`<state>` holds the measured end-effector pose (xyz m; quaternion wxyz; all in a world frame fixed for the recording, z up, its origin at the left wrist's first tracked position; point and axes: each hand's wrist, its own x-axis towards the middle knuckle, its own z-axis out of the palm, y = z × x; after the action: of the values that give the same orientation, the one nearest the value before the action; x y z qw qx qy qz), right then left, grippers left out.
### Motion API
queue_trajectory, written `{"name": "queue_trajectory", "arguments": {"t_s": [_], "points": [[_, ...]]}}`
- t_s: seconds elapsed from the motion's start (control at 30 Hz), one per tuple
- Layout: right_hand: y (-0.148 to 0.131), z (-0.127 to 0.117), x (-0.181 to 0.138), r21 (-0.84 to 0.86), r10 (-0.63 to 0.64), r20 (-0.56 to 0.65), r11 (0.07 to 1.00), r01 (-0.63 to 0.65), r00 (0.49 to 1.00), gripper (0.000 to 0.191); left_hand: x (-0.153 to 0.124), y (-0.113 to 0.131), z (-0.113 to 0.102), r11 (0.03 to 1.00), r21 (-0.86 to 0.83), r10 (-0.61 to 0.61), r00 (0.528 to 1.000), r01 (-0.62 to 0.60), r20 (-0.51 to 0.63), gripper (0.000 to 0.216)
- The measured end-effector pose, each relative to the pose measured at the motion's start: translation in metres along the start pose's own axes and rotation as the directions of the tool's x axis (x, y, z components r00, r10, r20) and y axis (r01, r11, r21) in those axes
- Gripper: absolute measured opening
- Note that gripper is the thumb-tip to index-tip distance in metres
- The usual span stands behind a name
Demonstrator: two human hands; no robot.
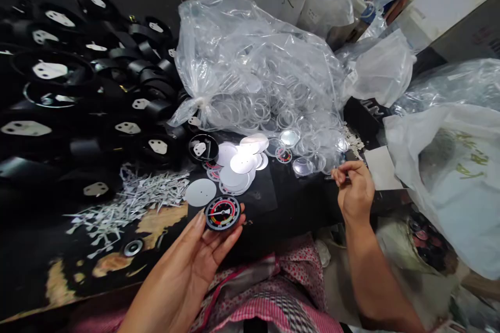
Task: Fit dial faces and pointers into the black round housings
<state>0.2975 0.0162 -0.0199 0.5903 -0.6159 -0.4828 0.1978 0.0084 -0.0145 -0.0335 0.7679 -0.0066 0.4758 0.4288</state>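
Observation:
In my left hand [203, 257] rests a small round dial gauge [222, 213], face up, with a white pointer and a red-and-white scale. My thumb and fingers hold it by the rim. My right hand [356, 187] is closed above the right side of the bench, its fingertips pinching something thin that I cannot make out. Beside those fingertips lie loose clear round lenses [302, 167]. Beyond the gauge is a pile of round dial plates [234, 179], mostly plain side up. A black gauge case [203, 148] sits open at the pile's back left.
Many black cases [144, 70] are heaped at the left. White pointers [144, 195] lie in a spread in front of them, with a small metal ring [133, 247] nearby. A clear plastic bag [265, 52] of lenses fills the back. Small pale parts [352, 140] and a white card [383, 168] lie at the right.

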Motion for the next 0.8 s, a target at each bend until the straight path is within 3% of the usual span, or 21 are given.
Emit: {"name": "queue_trajectory", "arguments": {"t_s": [0.07,0.17,0.2,0.27,0.3,0.33,0.37,0.43,0.53,0.6,0.67,0.8], "points": [[0.004,-0.011,0.001,-0.095,0.014,-0.003,0.995,-0.014,1.0,0.013,0.0,-0.001,0.001,0.995,0.034,0.091,0.996,-0.092,0.016,0.029],[-0.017,-0.006,-0.004,-0.451,-0.204,0.049,0.869,0.204,0.978,0.014,-0.001,-0.002,0.003,0.977,0.091,0.186,0.979,-0.193,0.078,0.031],[-0.028,0.002,-0.008,-0.514,-0.298,0.12,0.797,0.316,0.947,0.013,-0.001,-0.003,0.004,0.972,0.106,0.201,0.976,-0.21,0.087,0.031],[-0.052,0.026,-0.019,-0.401,-0.337,0.333,0.795,0.455,0.881,0.015,-0.004,-0.003,0.006,0.966,0.132,0.213,0.974,-0.222,0.077,0.031],[-0.063,0.041,-0.025,-0.292,-0.285,0.499,0.834,0.468,0.819,0.016,-0.005,-0.003,0.006,0.966,0.142,0.21,0.975,-0.218,0.067,0.031],[-0.07,0.057,-0.031,-0.22,-0.238,0.647,0.852,0.476,0.724,0.015,-0.006,-0.003,0.006,0.966,0.15,0.205,0.977,-0.211,0.053,0.03],[-0.076,0.071,-0.037,-0.202,-0.206,0.738,0.841,0.502,0.642,0.013,-0.007,-0.004,0.005,0.966,0.155,0.203,0.978,-0.207,0.037,0.03],[-0.079,0.094,-0.045,-0.197,-0.175,0.845,0.777,0.598,0.505,0.012,-0.007,-0.005,0.001,0.965,0.167,0.204,0.979,-0.203,0.01,0.03],[-0.073,0.112,-0.05,-0.2,-0.198,0.89,0.641,0.741,0.411,0.016,-0.004,-0.007,-0.006,0.958,0.2,0.209,0.978,-0.208,0.014,0.036],[-0.07,0.115,-0.051,-0.195,-0.219,0.895,0.594,0.781,0.389,0.017,-0.003,-0.008,-0.007,0.959,0.202,0.201,0.98,-0.2,0.016,0.039],[-0.07,0.117,-0.052,-0.203,-0.218,0.89,0.6,0.774,0.402,0.016,-0.003,-0.01,-0.004,0.973,0.162,0.171,0.985,-0.165,-0.027,0.036],[-0.079,0.12,-0.052,-0.296,-0.073,0.86,0.733,0.612,0.504,0.01,-0.004,-0.014,0.002,0.99,0.067,0.131,0.983,-0.124,-0.128,0.033]]}}
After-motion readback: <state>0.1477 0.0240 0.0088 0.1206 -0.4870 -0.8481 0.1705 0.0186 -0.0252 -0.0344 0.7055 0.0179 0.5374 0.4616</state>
